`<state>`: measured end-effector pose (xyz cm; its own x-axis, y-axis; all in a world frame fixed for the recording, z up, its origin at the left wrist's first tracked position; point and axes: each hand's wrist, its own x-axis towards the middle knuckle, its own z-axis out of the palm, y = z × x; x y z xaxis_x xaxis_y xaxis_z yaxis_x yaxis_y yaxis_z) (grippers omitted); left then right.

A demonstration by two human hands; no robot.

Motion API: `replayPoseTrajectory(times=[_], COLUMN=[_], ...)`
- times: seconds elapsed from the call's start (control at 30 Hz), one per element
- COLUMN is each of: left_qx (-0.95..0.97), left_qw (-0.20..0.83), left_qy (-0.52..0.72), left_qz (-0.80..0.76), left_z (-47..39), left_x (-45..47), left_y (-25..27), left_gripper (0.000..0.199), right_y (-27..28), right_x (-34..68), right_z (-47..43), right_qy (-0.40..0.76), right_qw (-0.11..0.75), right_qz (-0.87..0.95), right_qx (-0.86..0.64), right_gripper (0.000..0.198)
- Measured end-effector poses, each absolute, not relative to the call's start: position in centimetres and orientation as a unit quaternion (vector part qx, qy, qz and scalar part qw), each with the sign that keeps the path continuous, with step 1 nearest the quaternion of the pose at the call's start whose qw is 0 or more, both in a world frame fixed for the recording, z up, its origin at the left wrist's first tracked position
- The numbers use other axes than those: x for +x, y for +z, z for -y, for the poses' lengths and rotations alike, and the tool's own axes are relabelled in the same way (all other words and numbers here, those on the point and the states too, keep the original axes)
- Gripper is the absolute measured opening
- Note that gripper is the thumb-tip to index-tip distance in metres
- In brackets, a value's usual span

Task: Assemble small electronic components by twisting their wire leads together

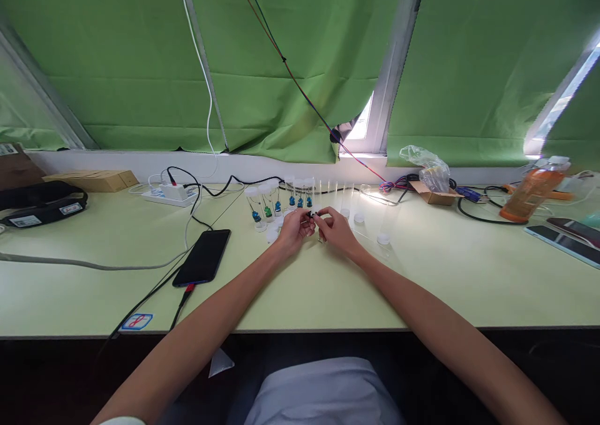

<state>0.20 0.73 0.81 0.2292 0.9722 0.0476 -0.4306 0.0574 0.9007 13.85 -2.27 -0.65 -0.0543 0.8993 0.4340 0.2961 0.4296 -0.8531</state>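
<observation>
1. Two hands meet above the table [445,281]: left hand [296,230] curled, right hand [336,231] pinching, both nearly closed on a small black part [310,214] between their fingertips, likely for fine control.
2. Filled tubes [267,210] sit left, white caps [383,239] right, seemingly for easy reach.

The person wears a shirt [328,395] of pale grey-blue cloth, with soft folds on the front. At the lower left, a small piece of whitish sleeve [122,421] shows, with curved edge. Below it the left arm [201,325] is bare, and also the right arm [435,319]. The left grip [293,230] and right grip [338,231] are bare hands.
</observation>
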Motion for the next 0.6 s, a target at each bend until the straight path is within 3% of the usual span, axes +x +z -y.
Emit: replayPoseTrajectory(times=[0.6], left_qx=[0.445], left_qw=[0.657], left_qy=[0.515], left_qz=[-0.323], left_z=[-0.51], left_x=[0.20], left_y=[0.79], left_gripper=[0.013], right_y=[-0.33], right_x=[13.84], right_z=[2.27], right_qy=[0.266], right_qw=[0.497], right_qz=[0.675], right_qx=[-0.476], right_gripper=[0.049])
